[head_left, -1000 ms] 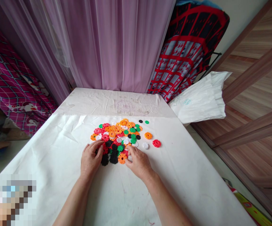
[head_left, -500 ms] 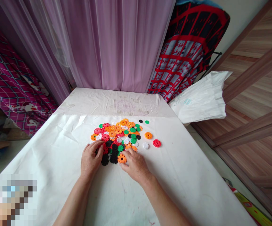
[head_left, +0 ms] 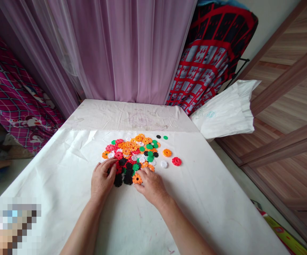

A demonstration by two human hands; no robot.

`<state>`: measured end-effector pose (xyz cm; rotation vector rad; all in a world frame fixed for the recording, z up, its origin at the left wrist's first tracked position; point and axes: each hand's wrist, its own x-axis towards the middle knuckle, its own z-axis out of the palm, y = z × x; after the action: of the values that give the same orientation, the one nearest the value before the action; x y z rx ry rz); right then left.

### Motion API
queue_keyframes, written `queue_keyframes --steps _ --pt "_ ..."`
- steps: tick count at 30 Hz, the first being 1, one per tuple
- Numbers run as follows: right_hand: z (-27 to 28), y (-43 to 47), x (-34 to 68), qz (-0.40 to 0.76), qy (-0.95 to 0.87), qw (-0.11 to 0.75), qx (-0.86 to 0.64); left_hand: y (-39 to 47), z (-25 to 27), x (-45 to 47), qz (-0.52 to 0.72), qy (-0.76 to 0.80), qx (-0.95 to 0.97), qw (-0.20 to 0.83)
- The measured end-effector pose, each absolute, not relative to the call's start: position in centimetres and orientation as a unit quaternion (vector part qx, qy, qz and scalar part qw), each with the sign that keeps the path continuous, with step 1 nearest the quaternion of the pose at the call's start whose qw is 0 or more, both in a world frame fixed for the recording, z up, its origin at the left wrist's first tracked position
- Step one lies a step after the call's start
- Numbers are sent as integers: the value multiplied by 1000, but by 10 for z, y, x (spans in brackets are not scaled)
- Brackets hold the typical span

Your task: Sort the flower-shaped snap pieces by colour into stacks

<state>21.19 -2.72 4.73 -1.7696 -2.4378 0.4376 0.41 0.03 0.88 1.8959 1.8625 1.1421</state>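
Note:
A pile of notched plastic discs [head_left: 128,146] in orange, red, green, black and white lies mid-table. At its near left side, my left hand [head_left: 103,177] rests with fingers bent inward against red and black discs. The fingertips are partly hidden, and what they hold cannot be made out. My right hand [head_left: 151,182] has an orange notched disc [head_left: 137,179] between thumb and fingers at the near right side. Black notched discs [head_left: 128,177] lie in the gap between the hands.
Right of the pile are a loose red stack of discs [head_left: 176,161], an orange one [head_left: 167,152] and a white disc [head_left: 164,164]. A white bag [head_left: 226,113] sits by the right edge of the cloth-covered table [head_left: 63,177]. Purple curtains [head_left: 137,53] hang behind.
Both hands keep nearly the same place and pose. The whole view has shifted very slightly.

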Motion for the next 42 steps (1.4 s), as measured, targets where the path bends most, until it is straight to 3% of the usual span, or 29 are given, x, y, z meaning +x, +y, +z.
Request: queue_keyframes --steps 18,24,32,42 --pt "38 -32 206 131 -791 97 -589 1 9 5 388 640 651 124" --pt "40 -22 234 157 -772 199 -583 1 8 4 384 642 652 125" --pt "50 13 339 105 -604 325 -720 0 7 5 381 651 643 133" --pt "42 50 341 78 -644 235 -724 1 7 3 384 641 652 126"
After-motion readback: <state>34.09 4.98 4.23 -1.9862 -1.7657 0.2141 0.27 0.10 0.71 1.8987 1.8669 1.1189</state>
